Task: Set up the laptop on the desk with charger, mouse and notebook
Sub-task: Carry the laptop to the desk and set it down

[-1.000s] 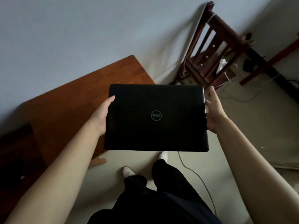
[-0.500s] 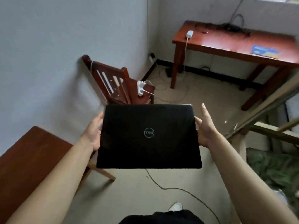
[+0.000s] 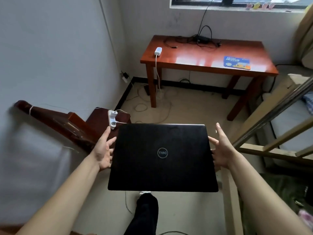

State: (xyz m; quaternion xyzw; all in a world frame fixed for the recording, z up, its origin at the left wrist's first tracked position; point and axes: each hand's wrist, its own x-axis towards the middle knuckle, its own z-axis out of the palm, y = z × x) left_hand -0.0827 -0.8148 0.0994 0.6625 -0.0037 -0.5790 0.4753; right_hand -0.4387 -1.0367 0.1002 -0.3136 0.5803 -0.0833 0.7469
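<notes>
The laptop (image 3: 162, 156) hides the fingertips of both hands beneath it. Left of the left hand (image 3: 103, 153), the chair (image 3: 67, 126) back is blurred.

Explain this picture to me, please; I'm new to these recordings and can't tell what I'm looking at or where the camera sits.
No machine here: a person wears a wide-angle camera on the head, looking forward and down. The left hand and right hand carry a closed black laptop by its side edges, above the floor. Ahead stands a red-brown desk. On it lie a white charger, a tangle of black cables and a blue mat. A wooden chair stands at the left.
</notes>
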